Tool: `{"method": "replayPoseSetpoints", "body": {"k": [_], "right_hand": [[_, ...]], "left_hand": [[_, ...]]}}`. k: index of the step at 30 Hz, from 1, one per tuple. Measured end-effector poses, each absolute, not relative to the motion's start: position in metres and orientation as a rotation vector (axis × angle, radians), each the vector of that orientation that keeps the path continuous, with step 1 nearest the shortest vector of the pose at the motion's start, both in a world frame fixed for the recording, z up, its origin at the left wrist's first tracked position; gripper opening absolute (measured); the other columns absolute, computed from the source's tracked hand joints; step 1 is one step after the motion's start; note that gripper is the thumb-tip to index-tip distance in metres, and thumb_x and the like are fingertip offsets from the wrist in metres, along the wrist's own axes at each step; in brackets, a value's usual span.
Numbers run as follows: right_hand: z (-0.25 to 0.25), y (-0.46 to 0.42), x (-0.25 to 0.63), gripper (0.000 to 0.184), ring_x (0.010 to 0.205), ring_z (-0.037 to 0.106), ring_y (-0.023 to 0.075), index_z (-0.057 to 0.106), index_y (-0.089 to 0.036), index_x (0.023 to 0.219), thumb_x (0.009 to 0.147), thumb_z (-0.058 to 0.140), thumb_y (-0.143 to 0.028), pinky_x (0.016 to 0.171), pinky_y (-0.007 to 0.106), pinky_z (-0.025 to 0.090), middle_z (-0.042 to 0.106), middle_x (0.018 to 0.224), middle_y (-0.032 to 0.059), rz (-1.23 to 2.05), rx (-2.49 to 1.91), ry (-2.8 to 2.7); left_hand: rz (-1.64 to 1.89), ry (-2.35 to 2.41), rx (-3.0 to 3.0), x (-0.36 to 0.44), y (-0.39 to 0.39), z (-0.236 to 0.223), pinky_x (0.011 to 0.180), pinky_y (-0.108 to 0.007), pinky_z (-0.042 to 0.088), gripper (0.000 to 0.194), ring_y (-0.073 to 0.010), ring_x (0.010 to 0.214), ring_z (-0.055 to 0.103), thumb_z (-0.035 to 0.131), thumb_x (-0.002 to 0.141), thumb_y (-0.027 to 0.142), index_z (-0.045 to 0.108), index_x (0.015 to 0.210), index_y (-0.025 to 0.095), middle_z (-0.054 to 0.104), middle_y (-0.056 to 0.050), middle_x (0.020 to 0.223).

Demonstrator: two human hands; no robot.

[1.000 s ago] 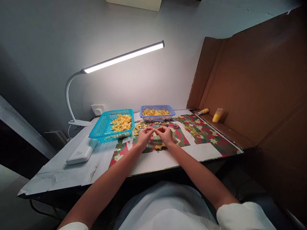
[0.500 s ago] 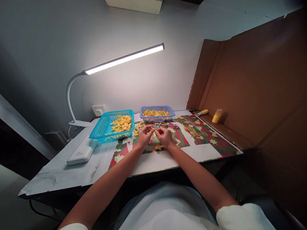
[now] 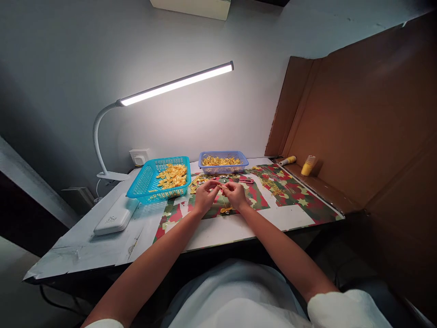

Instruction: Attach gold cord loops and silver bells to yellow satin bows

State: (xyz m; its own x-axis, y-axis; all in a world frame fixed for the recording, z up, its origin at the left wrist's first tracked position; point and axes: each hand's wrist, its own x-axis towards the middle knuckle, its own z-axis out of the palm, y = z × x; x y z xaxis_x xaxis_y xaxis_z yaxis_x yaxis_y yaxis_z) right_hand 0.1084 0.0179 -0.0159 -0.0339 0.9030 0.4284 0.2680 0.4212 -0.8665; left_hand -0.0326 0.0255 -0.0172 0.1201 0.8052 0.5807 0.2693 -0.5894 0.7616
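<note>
My left hand (image 3: pixel 205 196) and my right hand (image 3: pixel 235 195) meet over the camouflage-patterned mat (image 3: pixel 290 191). Both are pinched closed on a thin gold cord (image 3: pixel 223 198) that hangs down to a small yellow bow piece (image 3: pixel 226 210) lying on the mat. The fingertips nearly touch each other. A turquoise basket (image 3: pixel 150 184) holding yellow bows stands to the left of my hands. Behind them is a blue basket (image 3: pixel 223 163) filled with gold cord pieces.
A white desk lamp (image 3: pixel 170 86) arches over the table from the left. A white power bank (image 3: pixel 112 220) lies at the left. Two yellow thread spools (image 3: pixel 309 165) sit by the brown cardboard wall (image 3: pixel 358 114) on the right. Loose gold bits (image 3: pixel 273 186) lie on the mat.
My hands stay pinched together in the same spot, with only small finger shifts on the cord. The view has tilted slightly.
</note>
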Motion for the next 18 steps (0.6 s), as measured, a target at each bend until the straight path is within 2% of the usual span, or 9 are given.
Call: {"method": "replayPoseSetpoints", "body": {"k": [3, 6, 10, 15, 18], "right_hand": [[-0.015, 0.019, 0.111, 0.023, 0.065, 0.06, 0.0098, 0.062, -0.013, 0.086, 0.092, 0.057, -0.034, 0.063, 0.026, 0.053, 0.063, 0.077, -0.0007, 0.771, -1.052, -1.585], [-0.013, 0.018, 0.114, 0.022, 0.072, 0.063, 0.0117, 0.063, -0.013, 0.097, 0.093, 0.056, -0.034, 0.066, 0.028, 0.055, 0.065, 0.089, 0.0023, 0.826, -1.032, -1.599], [-0.01, 0.016, 0.117, 0.025, 0.081, 0.064, 0.0142, 0.061, -0.014, 0.106, 0.093, 0.056, -0.034, 0.071, 0.031, 0.056, 0.065, 0.099, 0.0047, 0.869, -1.017, -1.599], [-0.006, 0.011, 0.117, 0.024, 0.072, 0.062, 0.0118, 0.062, -0.013, 0.098, 0.093, 0.055, -0.035, 0.065, 0.028, 0.054, 0.065, 0.089, 0.0022, 0.878, -0.994, -1.608], [-0.002, 0.008, 0.117, 0.026, 0.061, 0.057, 0.0093, 0.061, -0.013, 0.081, 0.092, 0.057, -0.036, 0.06, 0.025, 0.05, 0.061, 0.072, -0.0016, 0.866, -0.967, -1.613]], "left_hand": [[1.479, 1.098, 1.995, -0.036, 0.024, -0.012, 0.076, -0.036, 0.053, 0.019, -0.0171, 0.083, 0.064, 0.062, 0.088, 0.032, 0.066, 0.092, 0.014, 0.068, -0.005, 0.091], [1.486, 1.126, 2.074, -0.043, 0.022, -0.003, 0.078, -0.036, 0.051, 0.013, -0.0214, 0.09, 0.063, 0.067, 0.081, 0.028, 0.07, 0.091, 0.02, 0.072, -0.005, 0.094], [1.49, 1.072, 2.205, -0.051, 0.02, 0.007, 0.091, -0.041, 0.045, 0.012, -0.024, 0.099, 0.062, 0.068, 0.077, 0.027, 0.072, 0.088, 0.024, 0.073, -0.004, 0.099], [1.464, 1.009, 2.323, -0.053, 0.021, 0.01, 0.096, -0.043, 0.041, 0.01, -0.0248, 0.103, 0.06, 0.07, 0.078, 0.034, 0.073, 0.081, 0.025, 0.072, -0.004, 0.103], [1.454, 0.994, 2.354, -0.053, 0.021, 0.009, 0.095, -0.044, 0.041, 0.013, -0.0251, 0.103, 0.06, 0.068, 0.08, 0.037, 0.073, 0.079, 0.026, 0.072, -0.004, 0.104]]}}
